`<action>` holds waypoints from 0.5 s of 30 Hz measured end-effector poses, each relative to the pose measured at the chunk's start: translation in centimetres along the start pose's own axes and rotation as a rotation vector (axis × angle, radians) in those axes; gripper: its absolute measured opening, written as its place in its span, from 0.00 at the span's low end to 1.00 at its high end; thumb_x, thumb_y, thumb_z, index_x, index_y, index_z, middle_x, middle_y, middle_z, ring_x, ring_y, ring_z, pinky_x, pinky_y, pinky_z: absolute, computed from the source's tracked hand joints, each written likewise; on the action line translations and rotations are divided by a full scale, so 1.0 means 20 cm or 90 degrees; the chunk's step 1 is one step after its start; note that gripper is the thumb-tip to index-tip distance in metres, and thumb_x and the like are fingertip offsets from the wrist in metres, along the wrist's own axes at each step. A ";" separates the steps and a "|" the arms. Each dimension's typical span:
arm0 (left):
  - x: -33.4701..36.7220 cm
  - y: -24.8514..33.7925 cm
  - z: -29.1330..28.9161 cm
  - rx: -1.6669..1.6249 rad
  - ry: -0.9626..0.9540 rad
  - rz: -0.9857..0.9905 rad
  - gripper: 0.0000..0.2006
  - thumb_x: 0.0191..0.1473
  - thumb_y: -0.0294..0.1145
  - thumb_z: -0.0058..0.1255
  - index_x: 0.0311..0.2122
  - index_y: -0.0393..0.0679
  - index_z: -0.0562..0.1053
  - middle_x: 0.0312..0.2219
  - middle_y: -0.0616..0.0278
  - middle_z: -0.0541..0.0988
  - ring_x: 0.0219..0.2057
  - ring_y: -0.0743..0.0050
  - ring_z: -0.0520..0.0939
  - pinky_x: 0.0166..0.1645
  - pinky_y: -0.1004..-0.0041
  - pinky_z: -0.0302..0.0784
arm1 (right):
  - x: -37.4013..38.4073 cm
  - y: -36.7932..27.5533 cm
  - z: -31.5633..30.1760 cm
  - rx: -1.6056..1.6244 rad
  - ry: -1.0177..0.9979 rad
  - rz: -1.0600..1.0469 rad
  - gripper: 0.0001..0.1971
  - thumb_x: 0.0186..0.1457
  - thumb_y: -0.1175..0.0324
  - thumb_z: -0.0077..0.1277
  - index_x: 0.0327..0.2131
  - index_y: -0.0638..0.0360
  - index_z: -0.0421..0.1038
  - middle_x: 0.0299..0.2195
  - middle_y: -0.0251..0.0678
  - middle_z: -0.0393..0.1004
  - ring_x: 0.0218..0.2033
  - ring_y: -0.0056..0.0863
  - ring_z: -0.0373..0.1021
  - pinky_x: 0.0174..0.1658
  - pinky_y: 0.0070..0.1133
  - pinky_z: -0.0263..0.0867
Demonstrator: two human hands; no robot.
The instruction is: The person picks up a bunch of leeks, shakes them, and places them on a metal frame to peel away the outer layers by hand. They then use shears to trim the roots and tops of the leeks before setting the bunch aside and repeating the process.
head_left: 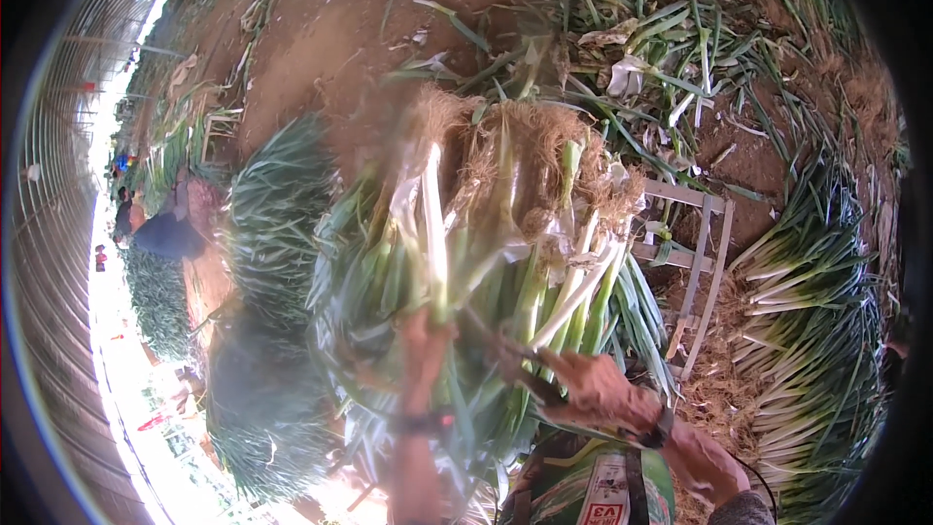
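Your left hand [425, 332] is the closer one, imo: that pale green onion [433, 219] stretches lengthwise away from it, roots at the far end. Left fingers are too blurry to call; your right hand [600, 391] has its fingers curled around a dark tool [538, 387].

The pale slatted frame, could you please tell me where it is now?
In the head view, the frame sits right of centre, between the big green onion pile and the row of green onions at far right.
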State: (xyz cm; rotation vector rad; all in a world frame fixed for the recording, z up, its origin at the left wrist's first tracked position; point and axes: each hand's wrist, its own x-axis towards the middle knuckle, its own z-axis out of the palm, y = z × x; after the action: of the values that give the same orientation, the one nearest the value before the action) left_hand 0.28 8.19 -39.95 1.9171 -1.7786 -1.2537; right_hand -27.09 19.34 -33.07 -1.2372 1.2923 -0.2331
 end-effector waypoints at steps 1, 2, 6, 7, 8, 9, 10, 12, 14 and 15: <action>0.00 0.04 0.02 0.001 -0.004 0.001 0.16 0.52 0.34 0.56 0.44 0.37 0.74 0.26 0.61 0.80 0.27 0.75 0.80 0.35 0.73 0.74 | -0.06 0.04 0.04 -0.052 0.076 -0.098 0.35 0.47 0.59 0.59 0.58 0.60 0.61 0.28 0.41 0.72 0.20 0.32 0.70 0.21 0.29 0.68; -0.01 0.09 0.04 0.007 -0.004 -0.005 0.16 0.53 0.33 0.56 0.46 0.37 0.73 0.26 0.61 0.81 0.27 0.73 0.81 0.35 0.73 0.74 | -0.11 0.08 0.07 -0.104 0.152 -0.195 0.38 0.44 0.58 0.61 0.57 0.64 0.61 0.27 0.41 0.71 0.22 0.35 0.71 0.22 0.31 0.69; -0.04 -0.04 0.14 0.200 0.002 0.056 0.20 0.53 0.37 0.55 0.49 0.38 0.71 0.32 0.53 0.82 0.33 0.65 0.82 0.39 0.65 0.76 | -0.14 0.17 0.11 -0.087 0.268 -0.173 0.38 0.42 0.58 0.63 0.53 0.70 0.61 0.29 0.45 0.72 0.24 0.40 0.73 0.26 0.32 0.72; -0.09 0.14 0.17 0.261 -0.030 0.046 0.23 0.54 0.41 0.51 0.49 0.34 0.70 0.40 0.43 0.79 0.40 0.53 0.81 0.46 0.57 0.75 | -0.13 0.19 0.10 -0.084 0.281 -0.167 0.38 0.42 0.59 0.63 0.54 0.70 0.60 0.31 0.46 0.73 0.25 0.40 0.74 0.27 0.32 0.73; -0.10 0.09 0.25 0.260 -0.036 0.048 0.23 0.54 0.41 0.51 0.49 0.34 0.70 0.40 0.43 0.79 0.40 0.53 0.81 0.46 0.57 0.75 | -0.12 0.22 0.09 -0.084 0.284 -0.162 0.38 0.42 0.59 0.63 0.54 0.70 0.60 0.31 0.46 0.73 0.25 0.40 0.74 0.27 0.32 0.73; -0.14 0.01 0.28 0.271 -0.031 0.096 0.26 0.54 0.43 0.50 0.51 0.31 0.68 0.44 0.39 0.77 0.45 0.48 0.78 0.50 0.55 0.73 | -0.12 0.22 0.08 -0.096 0.303 -0.180 0.38 0.42 0.60 0.62 0.54 0.69 0.60 0.31 0.46 0.73 0.25 0.40 0.74 0.27 0.31 0.74; -0.15 0.05 0.32 0.275 -0.035 0.144 0.29 0.54 0.44 0.49 0.53 0.29 0.67 0.48 0.35 0.74 0.49 0.43 0.76 0.54 0.53 0.72 | -0.12 0.24 0.07 -0.112 0.322 -0.189 0.38 0.42 0.60 0.62 0.54 0.69 0.59 0.31 0.47 0.73 0.25 0.40 0.74 0.28 0.31 0.74; -0.26 -0.16 0.33 0.366 -0.108 0.165 0.27 0.58 0.46 0.46 0.53 0.32 0.68 0.46 0.37 0.75 0.48 0.46 0.77 0.54 0.56 0.72 | -0.11 0.18 0.07 -0.104 0.309 -0.199 0.37 0.42 0.59 0.61 0.54 0.68 0.59 0.32 0.47 0.73 0.25 0.41 0.73 0.28 0.32 0.73; -0.30 -0.03 0.33 0.226 -0.179 0.091 0.21 0.57 0.41 0.51 0.48 0.33 0.71 0.43 0.41 0.76 0.47 0.50 0.77 0.53 0.57 0.71 | -0.12 0.22 0.07 -0.107 0.255 -0.156 0.38 0.43 0.57 0.61 0.54 0.67 0.59 0.32 0.47 0.73 0.28 0.43 0.74 0.29 0.35 0.72; -0.31 -0.04 0.27 0.233 -0.173 0.085 0.21 0.57 0.41 0.51 0.48 0.33 0.71 0.43 0.41 0.76 0.47 0.50 0.77 0.53 0.57 0.71 | -0.12 0.14 0.04 -0.046 0.165 -0.069 0.39 0.44 0.55 0.61 0.56 0.65 0.58 0.33 0.48 0.73 0.31 0.45 0.74 0.30 0.37 0.71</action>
State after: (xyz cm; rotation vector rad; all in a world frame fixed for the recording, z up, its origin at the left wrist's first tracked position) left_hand -2.30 15.86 -41.07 1.8307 -2.3753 -1.2601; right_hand -28.56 22.67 -34.17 -1.3742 1.4666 -0.4387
